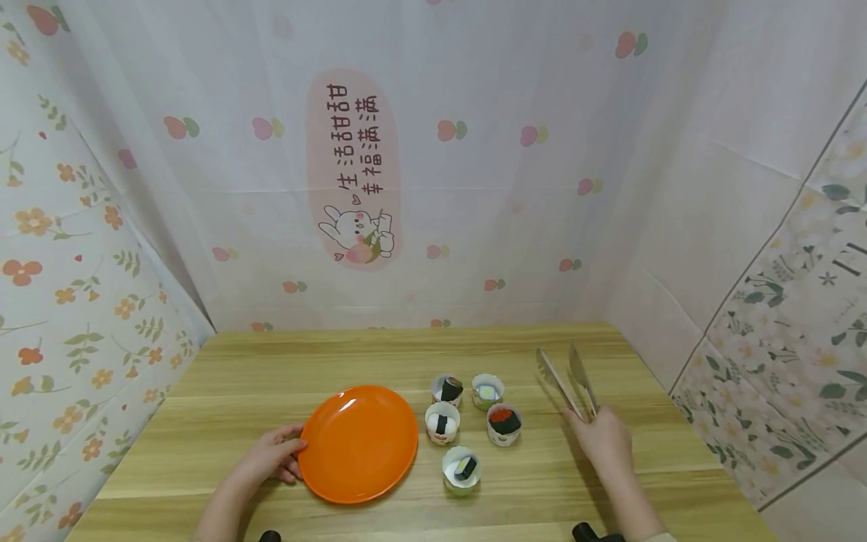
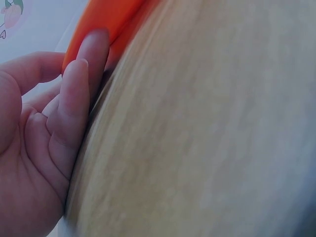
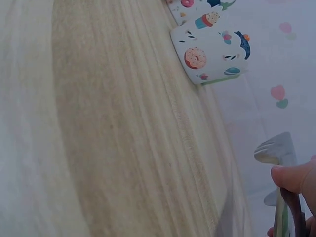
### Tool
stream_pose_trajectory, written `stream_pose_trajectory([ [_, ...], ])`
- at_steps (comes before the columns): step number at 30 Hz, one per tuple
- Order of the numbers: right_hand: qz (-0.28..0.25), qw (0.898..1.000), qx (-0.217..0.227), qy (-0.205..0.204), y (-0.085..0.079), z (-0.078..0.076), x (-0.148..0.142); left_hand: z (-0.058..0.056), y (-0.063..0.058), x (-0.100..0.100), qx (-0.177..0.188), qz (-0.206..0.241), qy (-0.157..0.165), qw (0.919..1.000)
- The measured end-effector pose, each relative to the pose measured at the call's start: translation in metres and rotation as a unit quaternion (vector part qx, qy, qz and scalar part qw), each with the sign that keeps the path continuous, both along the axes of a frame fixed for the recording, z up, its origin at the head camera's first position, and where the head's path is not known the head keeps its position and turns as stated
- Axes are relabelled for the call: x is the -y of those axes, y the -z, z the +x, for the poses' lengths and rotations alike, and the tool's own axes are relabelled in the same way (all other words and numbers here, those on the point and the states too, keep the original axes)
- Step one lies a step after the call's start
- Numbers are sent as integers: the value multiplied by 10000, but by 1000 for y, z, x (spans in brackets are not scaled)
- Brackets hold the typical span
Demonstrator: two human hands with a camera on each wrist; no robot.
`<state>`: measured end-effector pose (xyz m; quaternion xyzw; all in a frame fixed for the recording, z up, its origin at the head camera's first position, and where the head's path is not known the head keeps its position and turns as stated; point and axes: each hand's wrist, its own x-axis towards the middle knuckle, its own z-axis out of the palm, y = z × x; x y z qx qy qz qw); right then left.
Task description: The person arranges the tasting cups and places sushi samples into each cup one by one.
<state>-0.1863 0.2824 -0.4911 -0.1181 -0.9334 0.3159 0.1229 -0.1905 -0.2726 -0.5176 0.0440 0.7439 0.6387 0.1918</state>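
My left hand [image 1: 274, 454] pinches the left rim of a round orange plate [image 1: 359, 444] on the table. In the left wrist view, fingers [image 2: 74, 94] lie at the plate's edge. My right hand [image 1: 604, 440] grips metal tongs [image 1: 560, 383] by the handle end; their arms stand apart, tips pointing away, nothing between them. Between plate and tongs stand several paper cups, each with a sushi piece: a dark-wrapped roll [image 1: 451, 389], a pale piece [image 1: 487, 392], a white piece with a black band [image 1: 442, 425], a red-topped piece [image 1: 503, 416] and a black-sided piece [image 1: 466, 468].
The wooden table [image 1: 305, 354] has a patterned curtain [image 1: 488, 211] behind it and more printed cloth at both sides. A cup with a doughnut print [image 3: 212, 54] shows in the right wrist view. Dark objects [image 1: 592, 533] poke in along the bottom edge.
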Motion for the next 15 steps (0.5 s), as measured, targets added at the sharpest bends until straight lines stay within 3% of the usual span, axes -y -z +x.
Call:
stream_pose_trajectory([
  [15,431,9989,144,99,7,-2,-1,-1,0,1,36,-9,21,10000],
])
